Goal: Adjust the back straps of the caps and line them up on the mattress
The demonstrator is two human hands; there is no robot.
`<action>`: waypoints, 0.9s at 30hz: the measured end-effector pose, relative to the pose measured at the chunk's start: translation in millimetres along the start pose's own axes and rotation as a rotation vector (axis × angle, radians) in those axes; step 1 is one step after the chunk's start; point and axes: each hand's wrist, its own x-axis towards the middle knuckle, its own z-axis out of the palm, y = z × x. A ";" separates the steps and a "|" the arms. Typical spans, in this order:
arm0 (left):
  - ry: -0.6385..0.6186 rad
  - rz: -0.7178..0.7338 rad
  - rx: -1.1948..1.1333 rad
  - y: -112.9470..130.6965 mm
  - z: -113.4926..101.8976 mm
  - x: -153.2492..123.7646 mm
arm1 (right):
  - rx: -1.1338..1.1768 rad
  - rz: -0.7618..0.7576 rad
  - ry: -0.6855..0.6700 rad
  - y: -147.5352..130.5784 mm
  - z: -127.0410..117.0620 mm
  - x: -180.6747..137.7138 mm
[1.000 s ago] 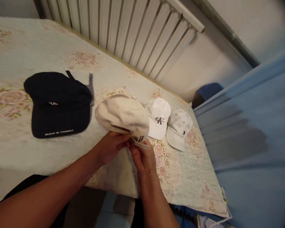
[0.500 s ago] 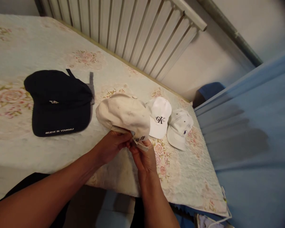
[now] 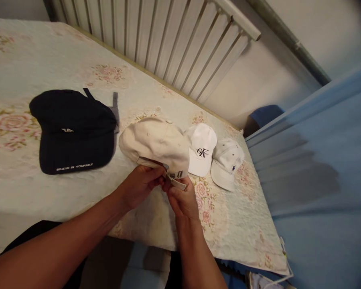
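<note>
A beige baseball cap (image 3: pixel 156 138) is held with its back opening toward me. My left hand (image 3: pixel 142 182) is closed on the left part of its back strap (image 3: pixel 176 183), thumb and fingers pinching near the opening. My right hand (image 3: pixel 183 196) is closed on the strap's right part, its fingers close against those of the left. The strap's loose end sticks out over the right hand. How the strap runs through its fastening is hidden by the fingers. Behind the beige cap lies a white cap (image 3: pixel 203 144) with black letters.
A black cap (image 3: pixel 75 128) with grey strap lies at left on the flowered bedspread (image 3: pixel 138 90). An off-white cap (image 3: pixel 228 162) sits right of the white one. White bed rails (image 3: pixel 156 40) stand behind, a blue curtain (image 3: pixel 313 172) hangs at right.
The beige cap has tilted and shifted very slightly to the left, showing a little more of its back edge. Both hands keep their grip on the strap.
</note>
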 end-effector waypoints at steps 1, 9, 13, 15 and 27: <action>-0.021 0.011 0.009 0.2 -0.2 -0.2 | -0.008 -0.011 -0.006 0.2 0.1 0.0; -0.019 0.012 0.033 4.6 5.3 -2.8 | 0.015 -0.039 0.086 1.5 3.5 2.0; -0.073 0.029 0.068 4.0 3.7 -1.9 | 0.010 -0.069 0.060 0.3 2.5 1.0; -0.071 0.029 0.089 4.0 3.5 -1.9 | -0.014 -0.073 0.059 0.2 2.0 0.2; 0.015 0.049 0.207 4.2 10.6 -4.5 | -0.060 -0.088 0.056 0.4 3.0 0.0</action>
